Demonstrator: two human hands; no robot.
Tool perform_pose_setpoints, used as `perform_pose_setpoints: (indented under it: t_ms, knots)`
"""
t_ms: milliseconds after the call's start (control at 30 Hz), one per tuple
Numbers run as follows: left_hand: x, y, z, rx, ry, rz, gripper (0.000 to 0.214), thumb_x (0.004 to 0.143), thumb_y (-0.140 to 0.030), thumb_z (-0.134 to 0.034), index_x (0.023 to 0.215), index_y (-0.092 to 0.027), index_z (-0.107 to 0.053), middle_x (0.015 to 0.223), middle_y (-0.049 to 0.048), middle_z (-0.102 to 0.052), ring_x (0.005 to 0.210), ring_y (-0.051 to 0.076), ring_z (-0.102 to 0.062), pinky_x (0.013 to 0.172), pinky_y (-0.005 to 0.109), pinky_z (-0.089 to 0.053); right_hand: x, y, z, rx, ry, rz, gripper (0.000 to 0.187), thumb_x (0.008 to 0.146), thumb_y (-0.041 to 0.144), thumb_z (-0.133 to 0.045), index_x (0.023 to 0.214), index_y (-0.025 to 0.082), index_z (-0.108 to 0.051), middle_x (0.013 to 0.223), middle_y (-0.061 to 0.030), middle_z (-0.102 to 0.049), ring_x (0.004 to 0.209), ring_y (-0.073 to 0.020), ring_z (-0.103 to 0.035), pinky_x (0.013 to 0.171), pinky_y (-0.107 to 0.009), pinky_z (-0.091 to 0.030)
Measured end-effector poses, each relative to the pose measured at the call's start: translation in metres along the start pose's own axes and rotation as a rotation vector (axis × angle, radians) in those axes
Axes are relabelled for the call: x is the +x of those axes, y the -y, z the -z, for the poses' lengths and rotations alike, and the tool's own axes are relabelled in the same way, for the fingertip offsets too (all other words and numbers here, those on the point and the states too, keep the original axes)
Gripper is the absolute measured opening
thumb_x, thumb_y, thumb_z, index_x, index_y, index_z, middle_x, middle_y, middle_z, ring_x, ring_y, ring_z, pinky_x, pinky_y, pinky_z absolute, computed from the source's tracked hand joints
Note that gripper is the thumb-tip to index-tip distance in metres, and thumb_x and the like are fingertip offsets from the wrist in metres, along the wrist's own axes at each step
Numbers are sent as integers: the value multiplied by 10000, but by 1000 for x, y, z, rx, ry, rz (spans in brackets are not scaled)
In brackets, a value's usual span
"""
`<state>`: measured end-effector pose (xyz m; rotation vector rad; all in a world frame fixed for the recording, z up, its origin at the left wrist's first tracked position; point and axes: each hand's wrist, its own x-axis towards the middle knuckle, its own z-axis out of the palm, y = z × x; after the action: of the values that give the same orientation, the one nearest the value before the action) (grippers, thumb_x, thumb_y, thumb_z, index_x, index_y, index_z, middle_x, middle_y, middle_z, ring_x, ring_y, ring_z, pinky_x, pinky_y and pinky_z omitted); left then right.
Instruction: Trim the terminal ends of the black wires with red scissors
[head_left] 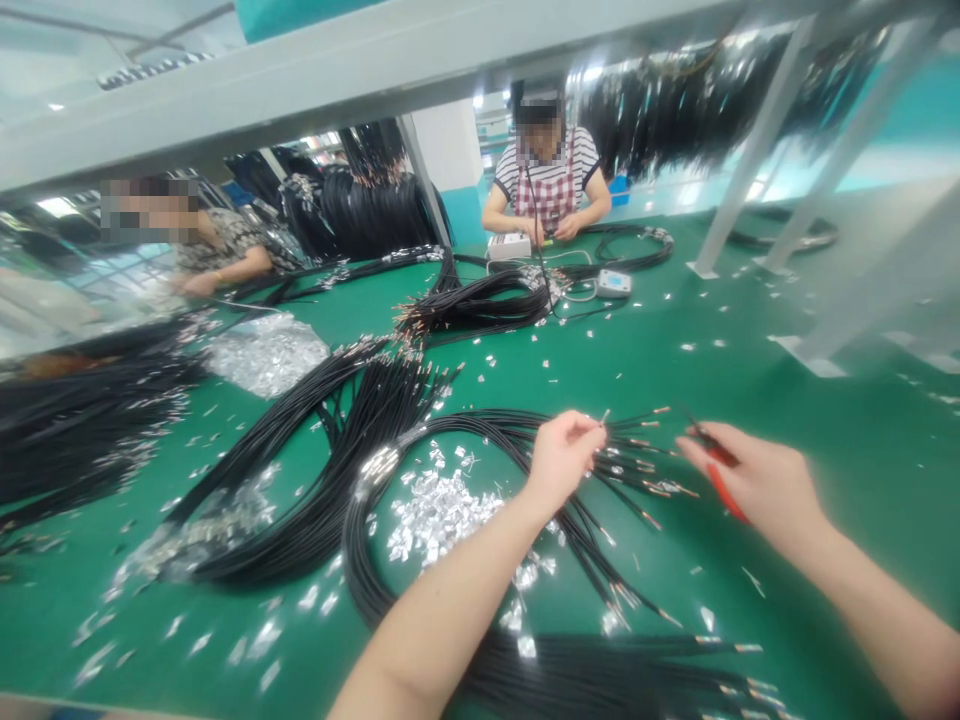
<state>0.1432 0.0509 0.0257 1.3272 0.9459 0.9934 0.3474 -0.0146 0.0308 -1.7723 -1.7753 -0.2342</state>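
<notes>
My left hand (pixel 566 455) is closed in a pinch on the end of a black cable, with a short bright tip showing above the fingers. My right hand (pixel 769 485) is wrapped around red-handled pliers (pixel 724 488); their dark jaws point towards the left hand, a small gap away. A looped bundle of black cables (pixel 360 555) lies under my left arm, its stripped, coppery ends fanned out between my hands. Inside the loop is a heap of silvery foil scraps (pixel 442 510).
More black cable bundles (pixel 375 420) lie to the left and behind, near a clear plastic bag (pixel 266 352). Scraps litter the green tabletop (pixel 847 480). Two people work across the table, one near a small white box (pixel 613 284). Metal posts (pixel 757 150) rise at right beneath an overhead beam.
</notes>
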Motion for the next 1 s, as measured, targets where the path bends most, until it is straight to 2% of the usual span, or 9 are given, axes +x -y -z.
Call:
perform_pose_setpoints:
  t_ms: [67,200,333,467,600,667,800,867,1000]
  knots:
    - [-5,3,-4,181,60,-245,126,797,-238,-513,834,-170,-612,824,63,-635,689,136,-589,634,273,-481,-6,-5,5,94,-12,-168,311,794,460,-503,766,182,-639,616,-14,-654,498,-126,-554,511,-228,-402]
    - [-9,27,-14,593,385,-561,301,828,-126,-392,1073,-161,-564,1133,123,-584,1071,212,-527,935,391,-422,-18,-9,4,210,-25,-377,301,750,482,-526,741,200,-629,566,8,-594,498,-130,-504,515,-251,-403]
    - [-5,42,-17,749,453,-530,400,798,-88,-402,1189,-151,-461,1225,127,-521,1144,217,-469,973,395,-397,-25,-17,-8,278,26,-430,276,723,467,-546,728,203,-626,564,18,-582,492,-118,-477,515,-245,-397]
    - [-3,14,-8,820,445,-454,247,793,-152,-459,1025,-172,-544,1111,88,-549,1044,196,-513,883,333,-430,-27,-25,-14,288,39,-419,263,712,459,-556,730,206,-628,578,22,-584,502,-110,-473,531,-234,-400]
    - [-20,-12,-2,1092,1004,-285,113,736,-302,-588,759,-192,-591,798,23,-600,753,176,-559,671,284,-424,-25,-24,-13,284,71,-422,259,715,456,-556,731,208,-627,563,27,-565,510,-110,-473,526,-229,-392]
    - [-34,-11,-4,1168,1145,-349,191,701,-353,-634,791,-189,-589,807,45,-600,778,208,-553,647,296,-405,-24,-22,-12,311,82,-428,261,712,458,-558,730,207,-627,569,26,-567,519,-113,-475,530,-231,-393]
    - [-52,5,-8,1137,1065,-465,66,743,-214,-591,719,-169,-550,800,69,-597,804,214,-529,676,312,-385,-25,-20,-12,386,87,-437,246,694,451,-587,707,208,-625,575,22,-569,535,-119,-466,536,-243,-389]
    - [-51,8,-5,905,957,-348,99,746,-200,-584,672,-173,-525,749,32,-581,755,172,-518,668,280,-383,-24,-18,-11,434,95,-467,242,690,448,-598,695,207,-623,555,21,-548,520,-117,-448,510,-249,-371]
    - [-41,2,6,244,531,17,110,754,-260,-558,719,-176,-496,624,-28,-516,549,86,-458,533,212,-360,-16,-10,-7,602,107,-601,273,646,456,-651,737,201,-616,508,41,-482,454,-95,-395,440,-244,-327]
